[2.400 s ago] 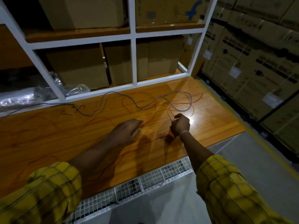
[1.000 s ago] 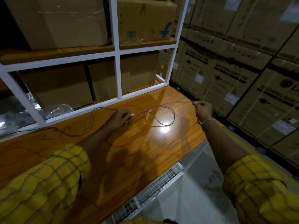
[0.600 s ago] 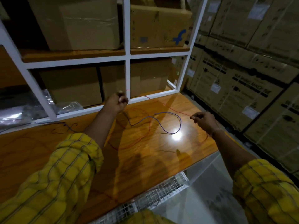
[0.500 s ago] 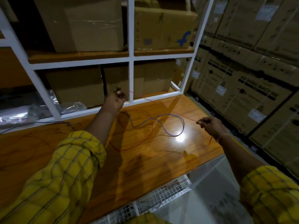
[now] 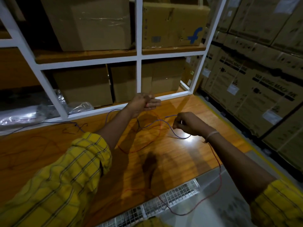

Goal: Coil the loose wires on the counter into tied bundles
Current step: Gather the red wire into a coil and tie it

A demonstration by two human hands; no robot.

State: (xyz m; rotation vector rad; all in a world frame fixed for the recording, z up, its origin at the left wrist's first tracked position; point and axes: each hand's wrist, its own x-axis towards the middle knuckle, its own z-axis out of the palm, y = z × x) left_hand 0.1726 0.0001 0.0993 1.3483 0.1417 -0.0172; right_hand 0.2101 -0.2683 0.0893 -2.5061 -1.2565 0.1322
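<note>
I see the left hand (image 5: 144, 104) raised above the back of the counter (image 5: 49, 153), fingers extended toward the right, with the red wire (image 5: 154, 138) gathered at it; I cannot tell whether the thumb clamps the strand or it merely hangs over the palm. From there the red wire drops in a loop onto the wood, between the two forearms. The right hand (image 5: 188, 123) is lower and nearer the counter's right end, fingers curled, pinching the red wire at the fingertips. A long slack run of it passes by the right wrist, hangs off the front edge of the counter and curves back up over the wire grille (image 5: 172, 202).

The blue wire (image 5: 178, 136) lies flat on the counter, snaking from beneath the left forearm toward the right hand, where it bends round beside a bright glare spot; one free end points right, just left of the right knuckles. Its long axis runs left to right along the counter.

Behind the counter a white shelf frame (image 5: 139, 58) holds cardboard boxes (image 5: 91, 22) on two levels, with crumpled clear plastic (image 5: 78, 107) on the lower left. Stacked cartons (image 5: 255, 89) fill the right side.
</note>
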